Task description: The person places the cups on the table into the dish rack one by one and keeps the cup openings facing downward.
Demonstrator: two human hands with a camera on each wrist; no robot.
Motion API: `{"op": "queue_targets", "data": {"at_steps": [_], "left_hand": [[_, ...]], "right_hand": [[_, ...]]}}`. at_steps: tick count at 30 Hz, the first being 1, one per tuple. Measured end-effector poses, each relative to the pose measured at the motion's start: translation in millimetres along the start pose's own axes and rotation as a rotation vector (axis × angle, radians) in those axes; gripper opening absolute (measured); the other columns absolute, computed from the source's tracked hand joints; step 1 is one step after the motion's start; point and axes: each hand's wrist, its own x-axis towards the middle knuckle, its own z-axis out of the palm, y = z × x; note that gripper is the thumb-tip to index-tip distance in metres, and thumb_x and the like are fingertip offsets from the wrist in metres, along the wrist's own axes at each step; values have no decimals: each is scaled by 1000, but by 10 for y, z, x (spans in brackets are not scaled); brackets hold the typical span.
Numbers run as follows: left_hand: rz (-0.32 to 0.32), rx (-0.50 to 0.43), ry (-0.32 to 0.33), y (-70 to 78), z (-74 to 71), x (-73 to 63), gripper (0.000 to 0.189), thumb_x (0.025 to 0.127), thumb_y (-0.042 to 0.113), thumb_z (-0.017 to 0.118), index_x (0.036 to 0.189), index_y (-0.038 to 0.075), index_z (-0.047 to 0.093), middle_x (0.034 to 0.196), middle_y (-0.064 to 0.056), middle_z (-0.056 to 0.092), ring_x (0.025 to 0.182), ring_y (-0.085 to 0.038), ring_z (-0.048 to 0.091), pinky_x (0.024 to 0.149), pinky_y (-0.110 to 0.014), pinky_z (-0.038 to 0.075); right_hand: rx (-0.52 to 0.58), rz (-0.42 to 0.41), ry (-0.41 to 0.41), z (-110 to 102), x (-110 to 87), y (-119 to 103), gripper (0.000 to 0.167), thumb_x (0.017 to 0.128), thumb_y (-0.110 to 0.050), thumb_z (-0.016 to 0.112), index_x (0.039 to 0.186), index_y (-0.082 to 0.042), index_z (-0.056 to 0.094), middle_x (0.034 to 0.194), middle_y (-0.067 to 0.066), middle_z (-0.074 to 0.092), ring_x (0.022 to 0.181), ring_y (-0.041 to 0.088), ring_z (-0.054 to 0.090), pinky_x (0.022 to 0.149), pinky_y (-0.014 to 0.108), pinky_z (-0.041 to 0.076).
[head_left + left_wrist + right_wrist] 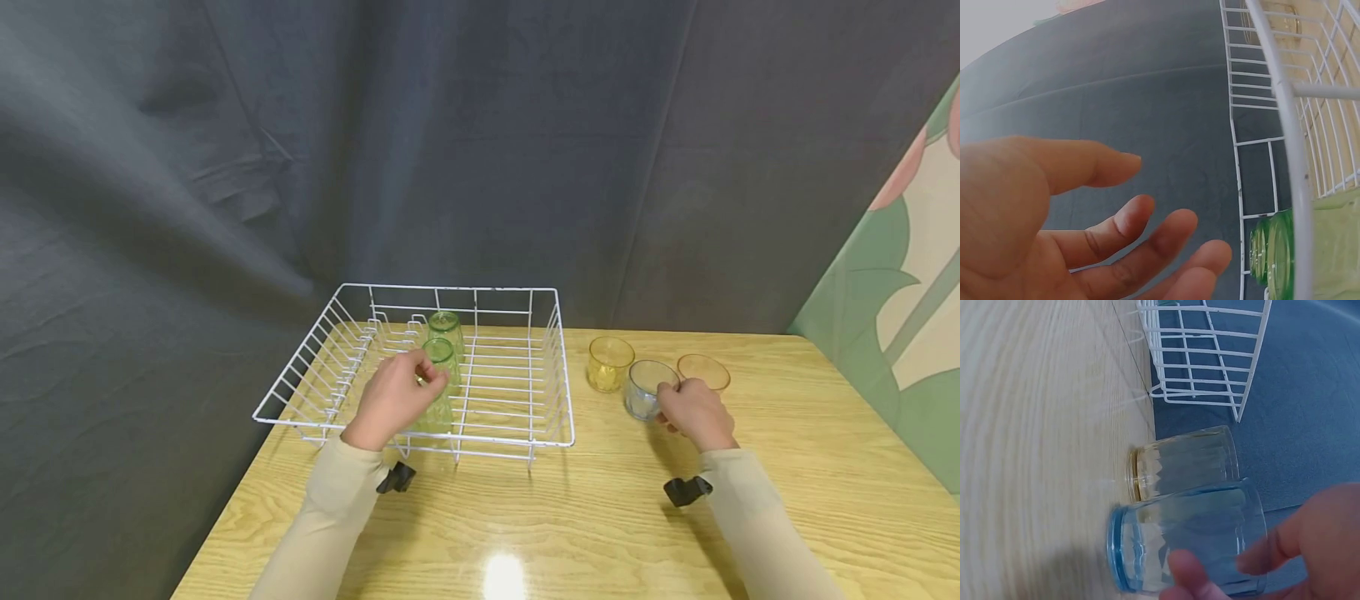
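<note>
My left hand [399, 393] hovers over the near part of the white wire dish rack [517, 444], thumb and fingers loosely bent with a gap between them. Beneath and beside it, green glasses [441, 352] stand upside down in a row in the rack; the nearest is partly covered by the hand. My right hand [696, 410] pinches the side of a clear blue glass [1179, 519] at its rim. That glass is upright on the table. A yellow glass [610, 367] stands to its left, and an amber glass [705, 369] is behind the right hand, partly hidden.
The rack stands on the left of the wooden table [600, 517], with upright prongs [352, 358] along its left part. A dark curtain [480, 167] hangs behind the table. A wall with a painted plant [885, 317] borders the right side.
</note>
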Motion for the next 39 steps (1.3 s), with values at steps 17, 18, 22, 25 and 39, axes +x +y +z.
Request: {"op": "queue_targets", "data": {"at_steps": [17,18,22,25,39], "left_hand": [[1,-35,-55,27,103,-17,20,89,30,71,80,15,63,76,1,65,52,-12,45,47,-28,36],[-1,-37,-60,28,108,-19,20,90,30,71,79,15,63,78,0,66,51,-13,44,47,-28,36],[-6,-39,-69,41,117,-26,20,90,29,71,78,16,63,87,-2,70,50,-14,44,47,-28,35],[-8,-42,-73,49,124,-29,20,90,30,72,78,16,63,87,-3,70,51,-15,45,48,-29,36],[30,-103,-115,29,191,4,27,102,27,52,90,13,72,82,3,70,67,-12,58,63,-32,48]], "right_hand": [[-3,-34,16,10,18,-19,44,99,-32,31,92,-7,66,81,5,74,69,21,56,57,38,38],[-5,-35,15,10,19,-24,44,99,-32,31,92,-7,66,81,5,74,68,21,56,57,38,38],[-19,-44,12,7,25,-41,43,99,-32,31,96,-7,66,81,4,74,68,21,57,55,39,38],[-30,-53,16,0,15,-65,42,98,-31,34,104,-6,67,80,3,74,69,21,59,55,39,40],[-22,-115,16,-108,-146,-348,58,98,-34,35,140,3,51,79,-1,75,75,20,65,51,36,44]]}}
